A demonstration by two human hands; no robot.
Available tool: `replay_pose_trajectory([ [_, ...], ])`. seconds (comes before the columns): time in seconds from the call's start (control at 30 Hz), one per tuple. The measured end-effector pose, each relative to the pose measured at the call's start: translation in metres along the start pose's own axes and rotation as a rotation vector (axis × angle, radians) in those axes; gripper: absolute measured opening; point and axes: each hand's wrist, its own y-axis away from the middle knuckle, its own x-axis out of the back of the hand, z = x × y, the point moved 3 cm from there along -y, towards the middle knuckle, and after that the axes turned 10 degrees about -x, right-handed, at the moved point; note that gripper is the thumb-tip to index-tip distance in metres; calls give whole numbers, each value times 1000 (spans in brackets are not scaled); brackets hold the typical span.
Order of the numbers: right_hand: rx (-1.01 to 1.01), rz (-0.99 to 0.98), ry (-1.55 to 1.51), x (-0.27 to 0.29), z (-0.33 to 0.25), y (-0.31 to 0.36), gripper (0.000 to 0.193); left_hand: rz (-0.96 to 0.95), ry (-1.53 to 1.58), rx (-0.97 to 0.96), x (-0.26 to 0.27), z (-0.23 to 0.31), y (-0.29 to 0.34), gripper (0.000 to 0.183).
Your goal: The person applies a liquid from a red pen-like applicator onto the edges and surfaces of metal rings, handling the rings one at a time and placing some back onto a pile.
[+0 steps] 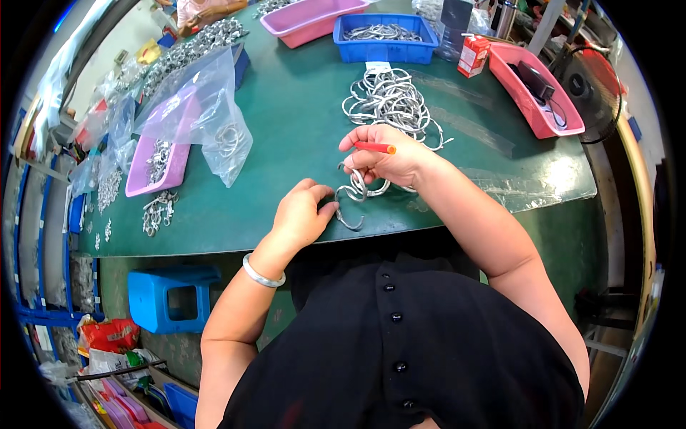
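My left hand [304, 211] is closed, thumb and forefinger pinching a curved silver metal ring [349, 225] near the table's front edge. This ring has a gap in it. Just to the right, my right hand [386, 156] has a red pen [375, 147] tucked across its fingers. Its fingertips also close on a silver ring [359, 184], partly hidden by the hand. More silver rings lie under and beside the right hand. Beyond it spreads a heap of similar open rings [389, 100]. Whether the two pinched rings touch I cannot tell.
A blue tray [386, 51] of metal parts stands at the back of the green table [286, 107], with a pink tray [314, 25] beside it. At right are a red drink carton [473, 56] and pink tray [532, 93]. Left, a clear plastic bag [227, 132] overlaps a pink bin [161, 168].
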Motion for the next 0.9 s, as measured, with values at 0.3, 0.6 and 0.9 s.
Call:
replay_pose_trajectory([
  [0.3, -19, -15, 113, 0, -1, 3, 32, 42, 8, 79, -9, 5, -8, 16],
  [0.6, 136, 8, -11, -4, -12, 13, 30, 253, -41, 178, -6, -10, -13, 20],
  [0.9, 382, 52, 244, -24, -11, 29, 17, 269, 994, 160, -1, 29, -12, 14],
])
